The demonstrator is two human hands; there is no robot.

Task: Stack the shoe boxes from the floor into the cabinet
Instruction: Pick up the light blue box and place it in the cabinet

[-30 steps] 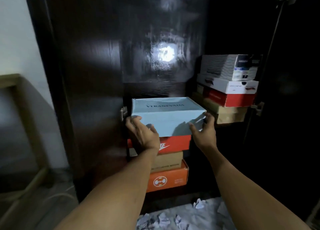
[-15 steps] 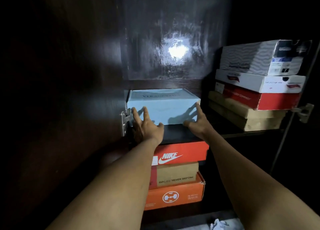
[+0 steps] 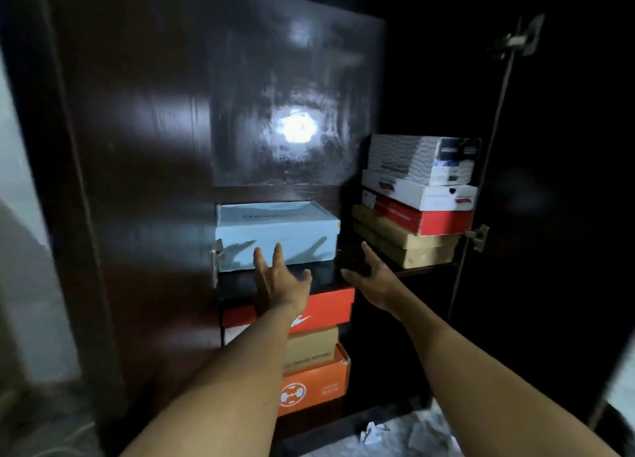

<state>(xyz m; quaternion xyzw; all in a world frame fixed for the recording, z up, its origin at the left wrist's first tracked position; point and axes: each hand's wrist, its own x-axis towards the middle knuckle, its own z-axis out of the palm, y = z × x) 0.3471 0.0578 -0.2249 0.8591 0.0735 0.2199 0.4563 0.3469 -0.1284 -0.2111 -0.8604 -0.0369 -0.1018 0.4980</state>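
Since neither hand held it, the light blue shoe box was logged as lying flat on the upper shelf of the cabinet, at the shelf's left end and set back from the near edge. Left hand: fingers straight, spread, released; the tips were at the lower near face of the box, but whether touching or just short could not be told. Right hand: fingers straight, released, grasping nothing, pointed at the gap to the right of the box.

Judgement: placement looked done or nearly so. If a last nudge was needed, an even push with flat hands on the near face would keep the box square and its lid level for the next one.

Around:
- Right stack, same shelf: two brown boxes, then red, white, and grey patterned on top, not squared with one another.
- Below the shelf: red box, brown box, orange box, stacked.
- Crumpled paper lay on the floor, near.

In the way: a metal hinge just beside the box's near left corner could snag a box. Light was poor, with lamp glare on the far panel.
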